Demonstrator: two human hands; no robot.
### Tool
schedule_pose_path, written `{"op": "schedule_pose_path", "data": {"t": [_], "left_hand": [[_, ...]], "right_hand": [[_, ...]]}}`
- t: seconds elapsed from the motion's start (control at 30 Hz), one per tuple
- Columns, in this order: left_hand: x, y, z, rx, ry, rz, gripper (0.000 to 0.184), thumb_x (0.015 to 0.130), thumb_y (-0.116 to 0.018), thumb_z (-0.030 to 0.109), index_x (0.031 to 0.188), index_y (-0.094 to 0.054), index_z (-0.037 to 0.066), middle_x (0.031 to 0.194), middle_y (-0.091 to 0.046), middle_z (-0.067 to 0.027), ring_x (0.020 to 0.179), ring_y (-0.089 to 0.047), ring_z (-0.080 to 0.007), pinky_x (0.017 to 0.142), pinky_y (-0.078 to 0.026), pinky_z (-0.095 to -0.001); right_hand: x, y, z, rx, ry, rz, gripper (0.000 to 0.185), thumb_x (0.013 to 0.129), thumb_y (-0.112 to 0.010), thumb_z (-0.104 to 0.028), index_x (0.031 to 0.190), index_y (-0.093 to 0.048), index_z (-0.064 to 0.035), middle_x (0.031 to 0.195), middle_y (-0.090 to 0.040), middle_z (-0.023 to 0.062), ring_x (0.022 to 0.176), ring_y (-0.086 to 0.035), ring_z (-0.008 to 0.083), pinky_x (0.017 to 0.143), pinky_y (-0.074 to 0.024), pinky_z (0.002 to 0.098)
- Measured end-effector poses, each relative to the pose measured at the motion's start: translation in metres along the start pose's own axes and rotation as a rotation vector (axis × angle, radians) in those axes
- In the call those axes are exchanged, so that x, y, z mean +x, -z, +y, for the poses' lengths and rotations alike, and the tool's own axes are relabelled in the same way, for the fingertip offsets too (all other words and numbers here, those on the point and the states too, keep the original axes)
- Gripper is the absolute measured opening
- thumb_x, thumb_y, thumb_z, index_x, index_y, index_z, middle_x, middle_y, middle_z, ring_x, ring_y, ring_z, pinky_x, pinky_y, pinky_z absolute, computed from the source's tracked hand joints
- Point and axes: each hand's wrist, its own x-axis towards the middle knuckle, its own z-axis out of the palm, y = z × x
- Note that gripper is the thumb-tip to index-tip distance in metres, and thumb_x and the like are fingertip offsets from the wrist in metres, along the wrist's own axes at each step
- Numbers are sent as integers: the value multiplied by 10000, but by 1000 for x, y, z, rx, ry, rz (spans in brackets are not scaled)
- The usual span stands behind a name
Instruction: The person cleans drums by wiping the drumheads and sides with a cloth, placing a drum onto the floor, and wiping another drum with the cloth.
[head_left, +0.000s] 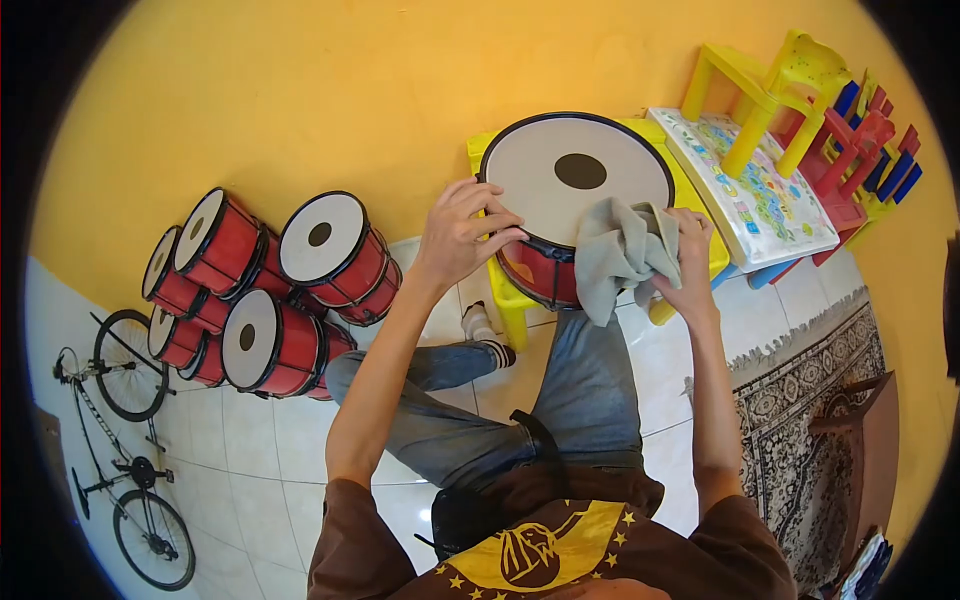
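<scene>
- Drum [545, 205]: set head upward on a yellow table [683, 175], just beyond the person's legs. Its shell takes up much of the tabletop, so a firm push from one side could slide it toward an edge.
- Left hand [470, 228]: fingers bent at the drum's near-left rim, touching it; whether they grip or merely rest, I cannot tell from where I stand. A light touch could let the drum turn.
- Right hand [688, 262]: fingers gathered around a grey cloth [622, 258] at the near-right rim. Its loose folds hang over the shell and might snag on the dark fittings.
- Stacked red drums [265, 345], left: the pile reaches close to the person's left knee; a sideways shift of the leg could set one rolling.
</scene>
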Motion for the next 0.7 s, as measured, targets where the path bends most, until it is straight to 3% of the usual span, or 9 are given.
{"op": "schedule_pose_path", "data": {"t": [0.27,0.5,0.53,0.67,0.7], "left_hand": [[5,-24,36,34,59,111,155,708,-809,229,791,-748,113,768,-641,-20,924,-639,-233,910,-476,-424],[17,-48,63,-7,129,185,147,707,-807,202,780,-730,100,749,-613,-20,868,-621,-227,845,-478,-392],[18,-50,63,-10,130,192,150,706,-808,202,781,-729,99,752,-613,-20,863,-619,-223,840,-478,-387],[17,-28,38,-140,102,20,186,734,-812,209,875,-745,108,885,-631,-27,870,-625,-221,786,-495,-362],[13,-23,27,-227,200,-88,187,762,-802,194,919,-748,109,937,-634,-38,903,-637,-230,773,-515,-355]], "right_hand": [[1,-21,8,55,2,29,415,564,-746,-175,948,-663,-41,1048,-620,111,1038,-556,303,988,-296,442],[-4,-8,24,328,-261,63,449,642,-775,-251,1030,-675,-46,1050,-659,117,1068,-576,310,1017,-321,427],[-1,-6,25,262,-203,25,455,639,-776,-250,1033,-675,-46,1063,-654,119,1080,-571,310,1019,-316,429],[-1,3,20,17,-60,-28,493,601,-784,-235,1044,-677,-47,1124,-630,124,1128,-547,310,1032,-293,447],[-2,4,14,-41,-46,-16,507,585,-787,-229,1046,-678,-49,1141,-622,126,1141,-539,309,1036,-286,453]]}}
